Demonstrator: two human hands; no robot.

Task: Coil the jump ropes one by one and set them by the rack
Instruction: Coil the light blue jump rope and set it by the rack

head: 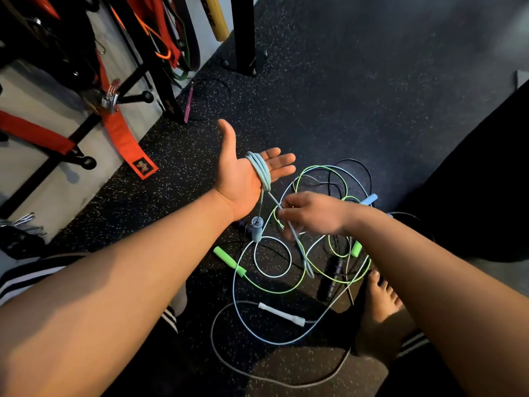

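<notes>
Blue jump rope [260,171] looped round left hand [239,180], right hand [312,214] pinching it

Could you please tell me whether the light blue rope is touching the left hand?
Touching. The head view shows the light blue rope wound in several loops around the open palm of the left hand, lying directly on the skin.

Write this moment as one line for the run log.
stage: coiling | left hand: flat, light blue plastic jump rope looped round palm | right hand: pinches its strand | uncoiled: green rope, white rope
</notes>
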